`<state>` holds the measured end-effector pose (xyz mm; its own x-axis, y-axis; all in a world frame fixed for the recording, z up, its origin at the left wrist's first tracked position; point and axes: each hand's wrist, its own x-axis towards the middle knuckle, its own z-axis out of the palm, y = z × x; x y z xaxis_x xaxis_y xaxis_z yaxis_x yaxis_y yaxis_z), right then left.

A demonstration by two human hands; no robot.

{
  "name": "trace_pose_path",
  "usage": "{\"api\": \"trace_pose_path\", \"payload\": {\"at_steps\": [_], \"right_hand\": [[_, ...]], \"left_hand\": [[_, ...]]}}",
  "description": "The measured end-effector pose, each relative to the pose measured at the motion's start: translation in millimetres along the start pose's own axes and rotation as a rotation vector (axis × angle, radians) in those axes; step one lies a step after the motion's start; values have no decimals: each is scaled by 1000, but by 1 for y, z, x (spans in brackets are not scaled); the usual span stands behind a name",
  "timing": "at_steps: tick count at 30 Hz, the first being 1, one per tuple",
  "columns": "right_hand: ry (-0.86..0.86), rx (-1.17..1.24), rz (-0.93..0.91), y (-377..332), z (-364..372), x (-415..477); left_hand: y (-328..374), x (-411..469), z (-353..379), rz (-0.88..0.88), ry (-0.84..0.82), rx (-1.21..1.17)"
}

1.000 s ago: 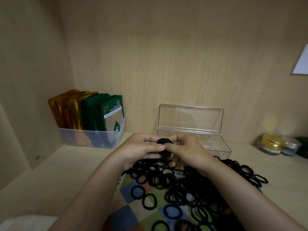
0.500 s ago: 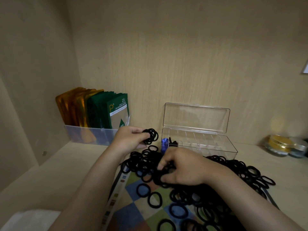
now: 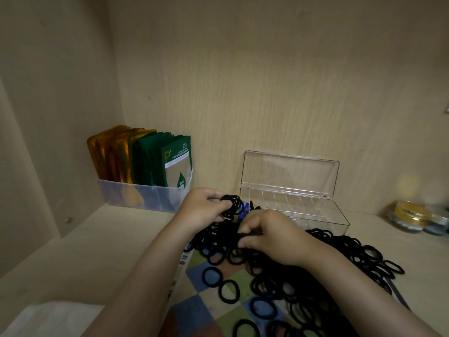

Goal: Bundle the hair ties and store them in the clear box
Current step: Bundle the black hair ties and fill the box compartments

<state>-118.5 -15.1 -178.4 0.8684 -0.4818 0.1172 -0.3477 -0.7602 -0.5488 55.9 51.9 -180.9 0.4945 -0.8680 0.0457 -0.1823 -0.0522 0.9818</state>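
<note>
Several black hair ties (image 3: 232, 206) sit gathered as a small bunch in our left hand (image 3: 201, 210), pinched between thumb and curled fingers just left of the clear box (image 3: 340, 221). Half a second back our right hand (image 3: 272, 239) was pressed low into the loose pile (image 3: 315, 263). Now it has lifted and drawn closer to the left, its fingers (image 3: 245, 243) pinching a tie or two pulled up from the heap. The bunch looks unchanged meanwhile. We judge the gathering step to be under way, with another tie about to join a bunch not yet wrapped. The box stands open, lid (image 3: 289, 172) upright, with only a few dark pieces and something blue at its left end. Most ties lie on the checkered mat (image 3: 201, 310) and worktop (image 3: 109, 239).
</note>
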Motion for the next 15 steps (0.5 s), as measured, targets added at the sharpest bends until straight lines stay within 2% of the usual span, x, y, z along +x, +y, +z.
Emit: {"api": "trace_pose_path", "payload": {"at_steps": [3,7,10,15], "right_hand": [[85,371,96,-3,-14,-3],[151,656,211,-2,-27,-6],[255,642,298,5,-25,-2],[360,484,414,5,-25,0]], "left_hand": [[-1,-1,4,0,-16,-19],[-1,-4,15,-1,-161,-111],[0,-6,21,-18,-252,-200],[-3,-5,27,-50,-298,-174]]}}
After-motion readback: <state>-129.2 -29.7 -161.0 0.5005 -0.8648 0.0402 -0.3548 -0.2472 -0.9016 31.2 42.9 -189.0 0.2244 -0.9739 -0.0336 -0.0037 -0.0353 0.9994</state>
